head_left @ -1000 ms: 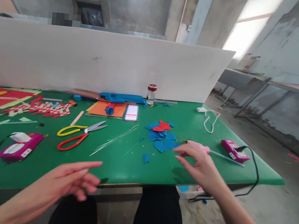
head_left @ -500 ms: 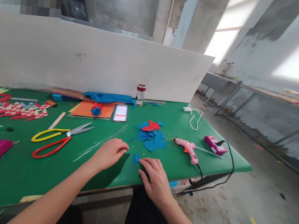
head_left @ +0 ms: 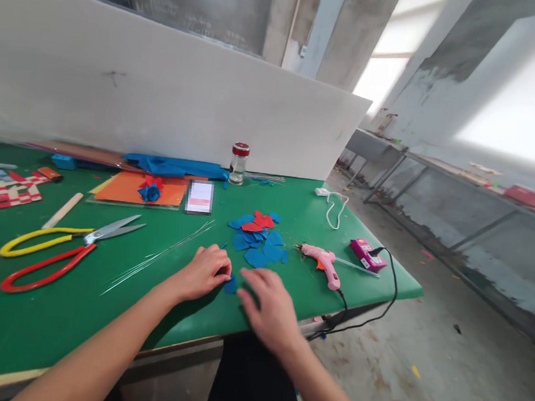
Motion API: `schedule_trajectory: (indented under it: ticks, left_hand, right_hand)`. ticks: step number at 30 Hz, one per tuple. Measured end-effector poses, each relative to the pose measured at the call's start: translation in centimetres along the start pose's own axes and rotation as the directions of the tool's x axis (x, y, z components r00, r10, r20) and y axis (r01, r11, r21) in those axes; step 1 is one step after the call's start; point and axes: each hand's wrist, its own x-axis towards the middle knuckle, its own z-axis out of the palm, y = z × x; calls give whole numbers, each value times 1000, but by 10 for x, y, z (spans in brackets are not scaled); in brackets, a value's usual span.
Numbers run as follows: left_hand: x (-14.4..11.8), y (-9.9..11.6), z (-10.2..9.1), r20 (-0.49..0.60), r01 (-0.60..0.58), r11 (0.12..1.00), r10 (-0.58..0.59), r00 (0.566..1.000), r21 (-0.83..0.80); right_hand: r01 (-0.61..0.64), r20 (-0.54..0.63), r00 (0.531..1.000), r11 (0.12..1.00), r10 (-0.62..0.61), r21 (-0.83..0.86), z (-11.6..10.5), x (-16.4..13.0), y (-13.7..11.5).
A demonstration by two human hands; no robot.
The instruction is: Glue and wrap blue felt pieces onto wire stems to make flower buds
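Observation:
My left hand [head_left: 206, 272] is closed, its thumb and forefinger pinched at the edge of a small blue crepe paper piece [head_left: 230, 284] near the table's front edge. Just right of that piece, my right hand [head_left: 270, 308] has its fingers apart and holds nothing; it is slightly blurred. Beyond both hands lies a loose pile of blue petal-shaped paper pieces [head_left: 256, 257], with red paper pieces [head_left: 258, 222] on top. Thin wires [head_left: 160, 257] lie left of my left hand. A pink glue gun [head_left: 321, 259] rests to the right of the pile.
Large scissors [head_left: 74, 245] with yellow and red handles lie open on the left of the green table [head_left: 108, 330]. Behind are a red and blue paper flower [head_left: 150, 190], a phone [head_left: 199, 197] and a glass jar [head_left: 239, 165]. A purple power strip [head_left: 367, 254] and white cable [head_left: 337, 210] sit right.
My left hand has moved right to the small blue paper piece, its fingers now at the edge. My right hand has drawn slightly away from it. The view has shifted right.

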Motion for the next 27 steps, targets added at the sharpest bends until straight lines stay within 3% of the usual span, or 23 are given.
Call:
schedule_trajectory:
  ticks: [2, 4, 7, 9, 11, 14, 15, 17, 20, 23, 24, 27]
  left_hand:
    - [-1, -1, 2, -9, 9, 1000, -9, 1000, -21]
    - [-1, 0, 4, -19, 22, 999, -23, 1000, -36]
    - [-2, 1, 5, -31, 41, 998, -43, 999, -41]
    - [-2, 1, 5, -36, 52, 998, -54, 998, -41]
    - [-2, 2, 5, -43, 58, 998, -60, 997, -40]
    - [-1, 2, 6, -53, 57, 998, -59, 997, -40]
    - [-1, 2, 6, -57, 55, 998, -57, 997, -38]
    - [-1, 2, 6, -66, 52, 998, -54, 996, -35]
    - [-2, 3, 7, -78, 47, 998, -50, 996, -33]
    - [-3, 3, 7, -91, 46, 998, -49, 995, -37]
    - [-3, 4, 7, -97, 46, 998, -50, 994, -38]
    - [-4, 5, 6, -109, 50, 998, -54, 993, -38]
  right_hand:
    - [-116, -111, 988, 987, 104, -110, -25, 17, 37]
    - [-247, -82, 969, 922, 233, -298, -54, 30, 78]
    - [-434, -17, 865, 730, 502, -527, -92, 31, 127]
    - [-530, -45, 792, 648, 609, -546, -107, 17, 143]
    - [-580, 17, 726, 626, 687, -522, -110, -1, 147]
    - [-659, 90, 624, 585, 776, -473, -98, -21, 145]
    - [-679, 100, 610, 583, 786, -445, -93, -24, 144]
    - [-697, 99, 625, 610, 775, -377, -83, -25, 147]
    - [-676, 62, 698, 685, 714, -273, -76, -23, 150]
    - [-677, 36, 736, 733, 677, 58, -73, -27, 141]
    - [-660, 56, 741, 710, 670, 245, -72, -29, 134]
    - [-531, 146, 763, 484, 629, 695, -68, -37, 102]
